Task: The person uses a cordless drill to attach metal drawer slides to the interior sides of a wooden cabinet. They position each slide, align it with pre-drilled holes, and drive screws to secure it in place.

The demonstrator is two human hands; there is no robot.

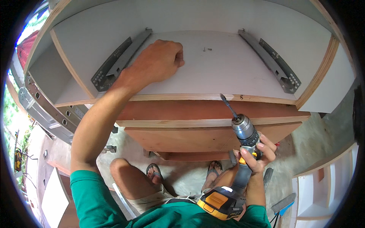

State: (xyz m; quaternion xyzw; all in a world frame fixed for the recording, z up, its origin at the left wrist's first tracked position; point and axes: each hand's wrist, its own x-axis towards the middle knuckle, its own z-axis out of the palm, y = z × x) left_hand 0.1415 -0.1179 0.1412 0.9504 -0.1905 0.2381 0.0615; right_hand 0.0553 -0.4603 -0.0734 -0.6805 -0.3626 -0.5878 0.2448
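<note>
My left hand [161,60] is stretched into the white cabinet, closed with its fingers curled under just above the cabinet floor [190,81]. Whatever those fingers hold, if anything, is hidden. Two small screws [207,49] lie on that floor to the right of the hand. In my right hand [259,155] is a cordless drill [244,131], gripped in front of the cabinet. Its long driver bit [229,106] points up and away toward the cabinet's front edge, and the yellow-and-black battery [221,202] hangs near my lap.
Metal drawer slides, one left [131,53] and one right [266,60], run along the cabinet's inner walls. Below its plywood edge stands a brown wooden box [182,138]. A white shelf unit [323,190] and a brush [283,203] are at lower right; metal rails [49,110] lean at left.
</note>
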